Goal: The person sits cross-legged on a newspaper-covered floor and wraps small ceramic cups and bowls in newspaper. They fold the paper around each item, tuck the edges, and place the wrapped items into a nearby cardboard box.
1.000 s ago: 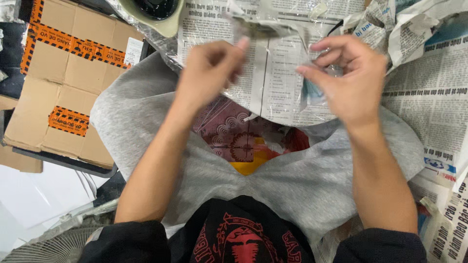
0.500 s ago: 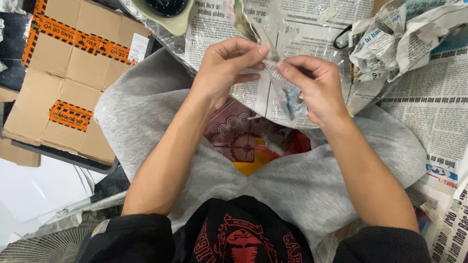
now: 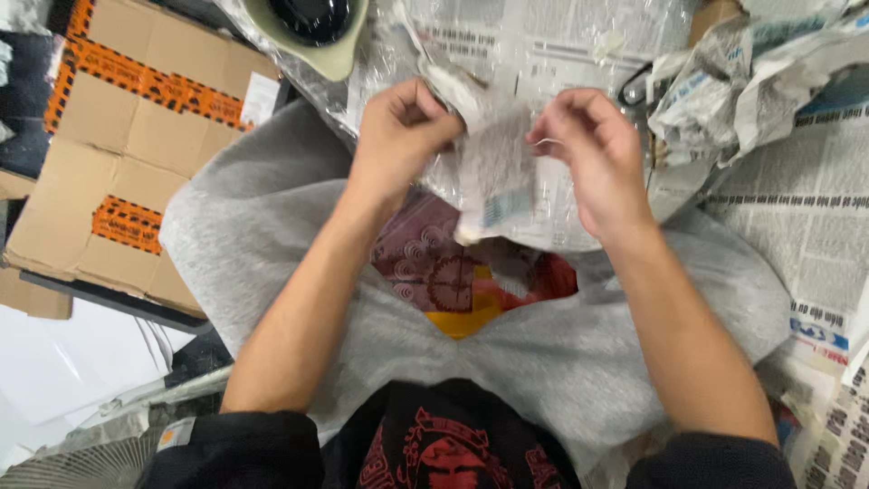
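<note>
Since a moment ago the two hands have drawn close together and lifted, and the flat sheet of newspaper they were spreading is now gathered into a bunched, crumpled wad of grey newsprint (image 3: 493, 163) hanging between them above the lap. That suggests the paper is being wrapped or folded in on itself rather than laid out.

The left hand (image 3: 398, 136) is closed in a pinch on the upper left edge of the wad, fingers curled tight. The right hand (image 3: 588, 154) is half curled, fingertips touching the wad's right edge; whether it truly grips is hard to tell through motion blur.

The wad looks soft, creased and thin, with a small blue printed patch near its lower end. Beneath it lies a crinkly clear plastic film (image 3: 380, 81) over flat newspaper sheets (image 3: 797, 208) on the counter. A soft grey fleece garment (image 3: 561, 362) covers the lap, holding a dark red patterned object with a yellow part (image 3: 453, 281). A pale green bowl-shaped thing with a glossy black middle (image 3: 312, 27) sits at the top, and a brown cardboard box with orange tape (image 3: 127, 154) at left.
</note>
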